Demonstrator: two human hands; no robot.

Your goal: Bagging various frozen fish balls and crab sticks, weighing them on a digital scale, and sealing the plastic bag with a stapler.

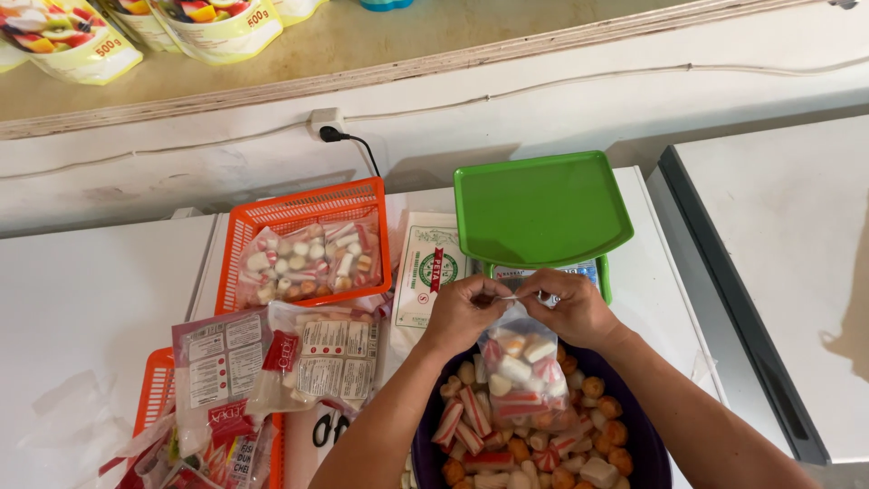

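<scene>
Left hand (463, 311): fingers pinch the top edge of the clear bag (523, 369).
Right hand (572, 308): fingers pinch the same edge.
Bag: filled with mixed fish-cake pieces, held over the purple bowl (644, 435).
Risk: a slipping pinch could likely spill pieces onto the counter (90, 299).

Head view, steeply down, close.

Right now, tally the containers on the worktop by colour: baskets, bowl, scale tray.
Orange baskets: 2, the upper basket holding a filled bag and the lower basket at the left edge
Purple bowl: 1
Green scale tray: 1
Total: 4
Left hand and right hand pinch the small clear bag over the bowl.
</scene>
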